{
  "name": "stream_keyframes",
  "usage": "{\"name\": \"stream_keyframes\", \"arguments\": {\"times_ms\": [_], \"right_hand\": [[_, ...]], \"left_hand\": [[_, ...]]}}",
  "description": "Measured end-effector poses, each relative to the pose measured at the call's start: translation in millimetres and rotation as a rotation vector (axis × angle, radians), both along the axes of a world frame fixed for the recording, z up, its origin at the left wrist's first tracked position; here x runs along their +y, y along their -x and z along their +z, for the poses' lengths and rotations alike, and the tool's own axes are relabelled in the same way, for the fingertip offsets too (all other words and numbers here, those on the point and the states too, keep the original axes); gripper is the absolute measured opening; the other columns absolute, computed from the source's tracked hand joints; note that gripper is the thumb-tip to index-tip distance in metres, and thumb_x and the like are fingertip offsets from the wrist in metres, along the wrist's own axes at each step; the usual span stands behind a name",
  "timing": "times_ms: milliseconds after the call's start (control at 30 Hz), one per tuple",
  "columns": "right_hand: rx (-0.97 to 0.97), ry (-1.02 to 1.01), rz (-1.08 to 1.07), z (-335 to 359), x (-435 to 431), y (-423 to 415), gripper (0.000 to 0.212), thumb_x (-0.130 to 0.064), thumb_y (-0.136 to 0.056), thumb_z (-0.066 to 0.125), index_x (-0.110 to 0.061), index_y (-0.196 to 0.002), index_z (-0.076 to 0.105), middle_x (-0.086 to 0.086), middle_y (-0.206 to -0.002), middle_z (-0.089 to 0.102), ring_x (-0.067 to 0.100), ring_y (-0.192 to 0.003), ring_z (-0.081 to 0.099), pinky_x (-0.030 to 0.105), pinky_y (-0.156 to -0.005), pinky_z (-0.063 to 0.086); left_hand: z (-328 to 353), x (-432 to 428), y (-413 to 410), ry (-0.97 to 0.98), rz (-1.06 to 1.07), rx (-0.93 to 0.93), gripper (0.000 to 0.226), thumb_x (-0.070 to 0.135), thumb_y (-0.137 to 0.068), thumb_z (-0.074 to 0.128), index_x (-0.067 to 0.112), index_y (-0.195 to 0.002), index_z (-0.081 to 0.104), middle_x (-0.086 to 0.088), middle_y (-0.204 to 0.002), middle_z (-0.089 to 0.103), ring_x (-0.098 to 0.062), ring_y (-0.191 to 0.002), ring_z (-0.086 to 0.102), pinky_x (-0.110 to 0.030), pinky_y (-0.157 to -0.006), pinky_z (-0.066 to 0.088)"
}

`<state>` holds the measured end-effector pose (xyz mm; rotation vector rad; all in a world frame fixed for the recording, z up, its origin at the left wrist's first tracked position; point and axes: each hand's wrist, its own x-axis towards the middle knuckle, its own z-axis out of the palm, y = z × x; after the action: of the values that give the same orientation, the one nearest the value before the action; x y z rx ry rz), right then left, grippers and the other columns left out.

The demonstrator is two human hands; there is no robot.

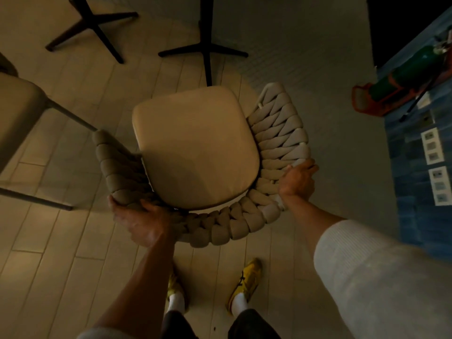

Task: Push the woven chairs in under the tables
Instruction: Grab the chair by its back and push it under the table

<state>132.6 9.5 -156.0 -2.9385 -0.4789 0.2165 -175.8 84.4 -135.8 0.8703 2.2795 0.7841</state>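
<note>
**Both hands on the chair back, table base ahead**

I look straight down on the chair point(195, 148): a tan cushion ringed by a thick woven back, in the middle of the view. My left hand point(141, 221) grips the woven rim at 7 o'clock, fingers curled over it. My right hand point(297, 179) grips the rim at 4 o'clock, fingers wrapped over the braid. The seat's front edge points to 12 o'clock.

Just beyond it stands a black cross-shaped table base point(208, 51), one foot reaching toward the cushion. I judge that a straight push could knock the chair's front legs, hidden under the seat, against that foot, and jam or twist the chair.

A second base point(94, 25) stands at 11 o'clock. Another chair point(22, 113) sits at 9 o'clock, its leg close to the woven arm; drifting left could snag it. At 2 o'clock a green cylinder point(406, 77) sits in a red holder against a blue wall, well apart.
</note>
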Motion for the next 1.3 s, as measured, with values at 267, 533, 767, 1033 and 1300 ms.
{"name": "stream_keyframes", "arguments": {"times_ms": [267, 533, 767, 1033, 1300], "right_hand": [[0.073, -0.032, -0.157, -0.5, -21.8, 84.1, 0.065, -0.033, -0.11, 0.049, 0.003, -0.157, 0.022, 0.024, -0.146, 0.042, 0.048, -0.094, 0.07, 0.042, -0.071, 0.049], [0.085, -0.108, -0.249, 5.1, -23.8, 147.5, 0.063, -0.03, -0.109, 0.046, 0.005, -0.157, 0.024, 0.027, -0.141, 0.046, 0.048, -0.083, 0.07, 0.04, -0.062, 0.043], [0.109, -0.177, -0.311, 5.5, -19.6, 205.0, 0.068, -0.025, -0.107, 0.049, 0.006, -0.16, 0.019, 0.028, -0.142, 0.045, 0.045, -0.083, 0.07, 0.035, -0.059, 0.04], [0.161, -0.185, -0.296, 7.3, -12.0, 240.8, 0.099, -0.023, -0.092, 0.068, 0.007, -0.162, 0.005, 0.029, -0.154, 0.033, 0.044, -0.094, 0.068, 0.039, -0.068, 0.05], [0.135, -0.209, -0.303, 5.7, -18.1, 270.0, 0.103, -0.023, -0.09, 0.071, 0.008, -0.162, 0.003, 0.026, -0.151, 0.035, 0.042, -0.096, 0.067, 0.035, -0.067, 0.042]], "left_hand": [[-6.2, 29.5, 67.4, -0.017, -0.183, 0.047, 0.074, 0.027, -0.095, 0.061, 0.033, -0.159, 0.024, -0.005, -0.156, 0.043, -0.042, -0.13, 0.054, -0.057, -0.105, 0.043], [-11.8, 49.9, 117.2, -0.03, -0.318, 0.016, 0.077, 0.02, -0.094, 0.063, 0.032, -0.159, 0.022, -0.008, -0.158, 0.041, -0.042, -0.136, 0.049, -0.06, -0.11, 0.041], [-12.1, 79.2, 158.2, -0.037, -0.398, 0.061, 0.077, 0.019, -0.093, 0.064, 0.036, -0.156, 0.024, -0.014, -0.152, 0.047, -0.045, -0.133, 0.051, -0.064, -0.107, 0.044], [-13.5, 106.8, 186.2, -0.063, -0.457, 0.095, 0.077, 0.028, -0.09, 0.066, 0.043, -0.153, 0.024, -0.009, -0.147, 0.053, -0.043, -0.125, 0.058, -0.066, -0.103, 0.046], [-14.7, 114.5, 206.9, -0.092, -0.535, 0.155, 0.078, 0.023, -0.091, 0.063, 0.036, -0.156, 0.021, -0.01, -0.151, 0.048, -0.042, -0.123, 0.059, -0.064, -0.099, 0.05]]}}
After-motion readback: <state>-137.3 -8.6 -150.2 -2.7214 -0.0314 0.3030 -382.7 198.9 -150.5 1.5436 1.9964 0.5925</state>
